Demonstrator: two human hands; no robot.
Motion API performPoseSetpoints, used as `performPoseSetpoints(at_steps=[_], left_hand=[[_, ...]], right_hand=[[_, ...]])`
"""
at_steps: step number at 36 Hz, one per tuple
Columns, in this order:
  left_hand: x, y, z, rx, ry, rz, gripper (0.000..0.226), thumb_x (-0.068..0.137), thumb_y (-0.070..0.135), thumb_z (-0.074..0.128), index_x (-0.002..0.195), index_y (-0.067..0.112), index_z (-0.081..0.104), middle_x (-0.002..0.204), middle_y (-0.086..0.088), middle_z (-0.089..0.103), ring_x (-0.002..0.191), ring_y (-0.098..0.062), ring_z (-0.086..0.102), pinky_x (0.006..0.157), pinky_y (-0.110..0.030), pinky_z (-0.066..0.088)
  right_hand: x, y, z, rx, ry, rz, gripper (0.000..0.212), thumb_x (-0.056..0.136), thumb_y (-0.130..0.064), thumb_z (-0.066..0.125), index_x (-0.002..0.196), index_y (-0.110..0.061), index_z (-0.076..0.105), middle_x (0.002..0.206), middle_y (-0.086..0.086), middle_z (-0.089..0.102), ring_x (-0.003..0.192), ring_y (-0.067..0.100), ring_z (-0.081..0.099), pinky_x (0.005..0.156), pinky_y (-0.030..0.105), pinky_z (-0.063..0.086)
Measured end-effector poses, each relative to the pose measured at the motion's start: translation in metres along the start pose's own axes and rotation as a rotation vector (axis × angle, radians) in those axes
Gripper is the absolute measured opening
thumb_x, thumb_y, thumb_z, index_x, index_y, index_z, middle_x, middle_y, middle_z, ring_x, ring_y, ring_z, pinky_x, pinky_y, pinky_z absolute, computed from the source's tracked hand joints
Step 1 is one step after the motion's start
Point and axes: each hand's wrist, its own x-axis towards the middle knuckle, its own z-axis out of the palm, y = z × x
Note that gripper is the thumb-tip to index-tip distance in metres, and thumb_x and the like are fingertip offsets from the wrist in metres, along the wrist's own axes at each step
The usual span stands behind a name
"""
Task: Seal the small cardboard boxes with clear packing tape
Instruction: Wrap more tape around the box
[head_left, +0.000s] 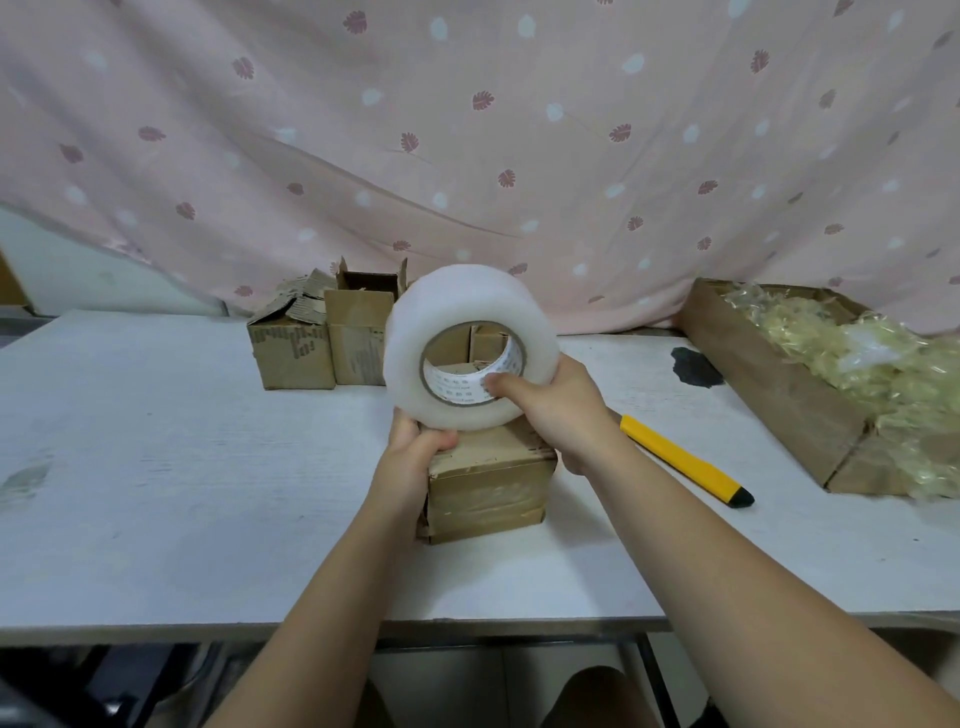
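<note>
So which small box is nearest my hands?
The front box, under the tape roll, gripped by the left hand; the other boxes stand farther back.

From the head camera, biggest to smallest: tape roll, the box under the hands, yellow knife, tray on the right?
1. tray, cut off by the frame edge.
2. tape roll, though raised nearer the camera, so unsure against the box.
3. box, partly hidden.
4. yellow knife, long but thin.

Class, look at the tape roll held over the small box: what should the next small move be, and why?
Probably pull the tape roll toward the body, laying tape along the top of the small cardboard box. The right hand grips the roll, thumb in its core, just above the box, and the left hand holds the box steady.
</note>
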Motion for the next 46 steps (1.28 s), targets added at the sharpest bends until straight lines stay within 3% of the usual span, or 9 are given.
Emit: performPoseSetpoints(at_steps=[3, 6, 9, 15, 18, 21, 32, 38, 46], left_hand=[[0.002, 0.004, 0.0, 0.111, -0.02, 0.069, 0.068, 0.069, 0.023, 0.053, 0.136, 0.034, 0.045, 0.146, 0.01, 0.041, 0.136, -0.011, 0.038, 0.109, -0.034, 0.036], [0.004, 0.004, -0.001, 0.211, -0.028, 0.074, 0.073, 0.065, 0.029, 0.05, 0.136, 0.042, 0.039, 0.156, 0.02, 0.02, 0.146, -0.008, 0.015, 0.119, -0.045, 0.018], [0.006, 0.003, -0.003, 0.28, -0.03, 0.063, 0.073, 0.065, 0.032, 0.049, 0.137, 0.036, 0.04, 0.158, 0.023, 0.014, 0.147, -0.012, 0.009, 0.118, -0.05, 0.016], [0.006, 0.006, -0.004, 0.419, -0.04, 0.021, 0.075, 0.073, 0.036, 0.048, 0.146, 0.039, 0.029, 0.159, 0.023, 0.0, 0.148, -0.011, -0.005, 0.12, -0.048, 0.003], [0.005, 0.005, -0.005, 0.448, -0.031, 0.008, 0.065, 0.082, 0.036, 0.05, 0.142, 0.046, 0.03, 0.16, 0.02, -0.008, 0.147, -0.01, -0.013, 0.117, -0.044, -0.003], [0.004, 0.005, -0.006, 0.467, -0.027, -0.004, 0.054, 0.094, 0.025, 0.049, 0.14, 0.048, 0.034, 0.16, 0.017, -0.008, 0.147, -0.013, -0.014, 0.117, -0.044, -0.003], [-0.001, 0.01, -0.004, 0.437, 0.002, -0.025, 0.056, 0.078, 0.04, 0.05, 0.131, 0.053, 0.041, 0.161, 0.014, 0.0, 0.148, -0.018, -0.001, 0.118, -0.05, 0.009], [-0.004, 0.013, -0.001, 0.451, 0.0, -0.059, 0.061, 0.066, 0.043, 0.044, 0.124, 0.059, 0.039, 0.161, 0.011, 0.005, 0.147, -0.016, 0.005, 0.118, -0.05, 0.012], [-0.006, 0.016, -0.002, 0.453, -0.02, -0.06, 0.053, 0.08, 0.04, 0.052, 0.129, 0.054, 0.04, 0.159, 0.016, 0.002, 0.146, -0.014, 0.007, 0.118, -0.045, 0.015]], right_hand=[[0.004, -0.001, -0.007, 0.074, -0.007, 0.043, 0.015, 0.077, -0.027, 0.073, 0.09, -0.021, 0.066, 0.083, -0.003, 0.069, 0.076, 0.018, 0.063, 0.067, 0.033, 0.048], [0.006, 0.0, -0.015, 0.147, -0.031, 0.079, 0.013, 0.081, -0.02, 0.071, 0.093, -0.018, 0.065, 0.087, 0.004, 0.07, 0.076, 0.021, 0.065, 0.064, 0.033, 0.053], [0.007, 0.001, -0.02, 0.224, -0.032, 0.095, 0.011, 0.085, -0.016, 0.068, 0.094, -0.019, 0.065, 0.082, 0.001, 0.072, 0.067, 0.015, 0.069, 0.053, 0.026, 0.052], [0.008, 0.004, -0.018, 0.263, 0.051, 0.081, 0.013, 0.087, -0.016, 0.064, 0.099, -0.022, 0.064, 0.106, 0.01, 0.071, 0.101, 0.028, 0.067, 0.084, 0.046, 0.056], [0.009, 0.003, -0.016, 0.346, 0.113, 0.093, 0.012, 0.09, -0.015, 0.061, 0.099, -0.022, 0.062, 0.102, 0.01, 0.069, 0.092, 0.025, 0.066, 0.07, 0.038, 0.057], [0.012, -0.001, -0.024, 0.496, 0.236, 0.14, 0.011, 0.092, -0.013, 0.06, 0.096, -0.023, 0.059, 0.092, 0.007, 0.064, 0.08, 0.022, 0.063, 0.059, 0.035, 0.057], [0.014, 0.035, -0.049, 0.541, 0.545, 0.179, 0.01, 0.089, -0.022, 0.069, 0.085, -0.029, 0.062, 0.09, -0.006, 0.064, 0.094, 0.019, 0.062, 0.087, 0.042, 0.054], [-0.002, 0.067, -0.04, 0.659, 0.549, 0.323, 0.009, 0.09, -0.026, 0.07, 0.089, -0.019, 0.064, 0.097, 0.005, 0.069, 0.097, 0.028, 0.067, 0.084, 0.05, 0.057], [0.002, 0.076, -0.032, 0.555, 0.592, 0.243, 0.016, 0.091, -0.02, 0.068, 0.089, -0.032, 0.057, 0.102, 0.001, 0.067, 0.103, 0.027, 0.064, 0.093, 0.055, 0.052]])
